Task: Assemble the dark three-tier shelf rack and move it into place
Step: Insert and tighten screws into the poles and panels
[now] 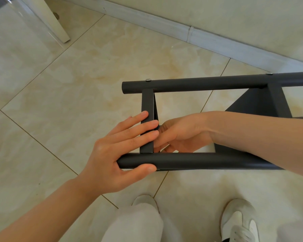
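The dark shelf rack [199, 84] lies on its side on the tiled floor, its two round posts running left to right. A flat shelf edge [147, 102] joins the posts near their left ends, and a second shelf [262, 102] stands further right. My left hand [119, 151] holds the end of the near post [208, 160] with the thumb under it, its straight fingers pressing across the shelf edge. My right hand [180, 133] reaches in from the right between the posts, fingers curled against the inner side of that shelf edge; what they hold is hidden.
A white baseboard [191, 32] and wall run diagonally across the back. A white furniture leg [56, 20] stands at the upper left beside a clear sheet. My legs and white shoes [238, 222] are just below the rack.
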Available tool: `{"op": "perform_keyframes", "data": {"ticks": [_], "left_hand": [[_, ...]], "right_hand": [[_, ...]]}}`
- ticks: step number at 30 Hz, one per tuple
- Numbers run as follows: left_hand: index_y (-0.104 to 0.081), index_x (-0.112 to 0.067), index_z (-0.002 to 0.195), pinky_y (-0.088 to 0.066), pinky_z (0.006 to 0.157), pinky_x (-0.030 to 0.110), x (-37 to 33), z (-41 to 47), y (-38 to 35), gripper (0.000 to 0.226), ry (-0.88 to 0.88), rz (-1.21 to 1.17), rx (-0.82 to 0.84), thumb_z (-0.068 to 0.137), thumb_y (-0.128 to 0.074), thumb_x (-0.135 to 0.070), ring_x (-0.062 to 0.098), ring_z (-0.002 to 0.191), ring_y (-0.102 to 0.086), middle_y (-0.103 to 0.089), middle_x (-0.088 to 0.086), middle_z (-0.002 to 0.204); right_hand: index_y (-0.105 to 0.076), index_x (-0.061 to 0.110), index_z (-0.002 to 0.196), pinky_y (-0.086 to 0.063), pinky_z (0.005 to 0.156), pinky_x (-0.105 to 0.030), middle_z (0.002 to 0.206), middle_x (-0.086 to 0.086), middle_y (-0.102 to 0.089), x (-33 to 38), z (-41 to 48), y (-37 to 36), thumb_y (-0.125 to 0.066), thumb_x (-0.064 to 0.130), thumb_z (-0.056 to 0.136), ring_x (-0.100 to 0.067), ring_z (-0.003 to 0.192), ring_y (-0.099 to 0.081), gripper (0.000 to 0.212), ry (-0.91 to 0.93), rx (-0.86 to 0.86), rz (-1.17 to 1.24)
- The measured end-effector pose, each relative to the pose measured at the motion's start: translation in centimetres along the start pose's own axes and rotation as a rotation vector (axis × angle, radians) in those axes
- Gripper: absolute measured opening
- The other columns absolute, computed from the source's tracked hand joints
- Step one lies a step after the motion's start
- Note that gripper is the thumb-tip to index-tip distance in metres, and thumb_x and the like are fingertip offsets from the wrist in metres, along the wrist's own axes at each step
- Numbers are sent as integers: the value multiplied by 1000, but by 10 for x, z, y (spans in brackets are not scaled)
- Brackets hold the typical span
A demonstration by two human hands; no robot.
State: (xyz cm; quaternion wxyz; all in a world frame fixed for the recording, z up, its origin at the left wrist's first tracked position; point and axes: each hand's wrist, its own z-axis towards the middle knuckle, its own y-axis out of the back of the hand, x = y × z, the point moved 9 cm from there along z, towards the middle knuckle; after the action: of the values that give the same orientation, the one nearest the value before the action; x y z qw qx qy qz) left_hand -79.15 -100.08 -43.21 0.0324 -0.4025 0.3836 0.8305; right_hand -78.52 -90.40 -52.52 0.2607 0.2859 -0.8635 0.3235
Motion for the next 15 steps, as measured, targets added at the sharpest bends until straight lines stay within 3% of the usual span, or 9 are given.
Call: {"op": "perform_keyframes", "data": {"ticks": [3, 7, 11, 15], "left_hand": [[-58, -4, 128, -42, 111, 57, 0, 0, 0, 54, 0, 4, -3, 95, -61, -46, 28, 143, -44, -58, 8, 138], [-58, -5, 128, -42, 110, 58, -1, 0, 0, 53, -3, 11, 0, 95, -61, -46, 28, 143, -44, -58, 8, 138], [-58, -3, 127, -41, 111, 58, 0, 0, 0, 54, -3, 15, 2, 95, -61, -46, 28, 143, -44, -58, 9, 138], [-58, -4, 128, -41, 112, 55, 0, 0, 0, 54, 0, 12, 4, 95, -61, -46, 28, 144, -43, -58, 8, 138]], "right_hand": [[-75, 18, 104, -47, 104, -47, 116, -5, -69, 1, -3, 1, -62, 22, 95, -19, 107, -64, 16, 15, 25, 13], [-76, 19, 99, -47, 104, -47, 109, -3, -70, 1, -3, 2, -67, 24, 88, -16, 102, -65, 15, 5, 17, -16], [-75, 17, 104, -43, 108, -50, 113, -5, -70, 0, -3, 2, -70, 28, 80, -19, 109, -64, 27, -5, 11, -24], [-72, 15, 109, -44, 108, -49, 113, -4, -71, 0, -3, 1, -64, 28, 88, -19, 110, -63, 26, -17, 11, -31]]}}
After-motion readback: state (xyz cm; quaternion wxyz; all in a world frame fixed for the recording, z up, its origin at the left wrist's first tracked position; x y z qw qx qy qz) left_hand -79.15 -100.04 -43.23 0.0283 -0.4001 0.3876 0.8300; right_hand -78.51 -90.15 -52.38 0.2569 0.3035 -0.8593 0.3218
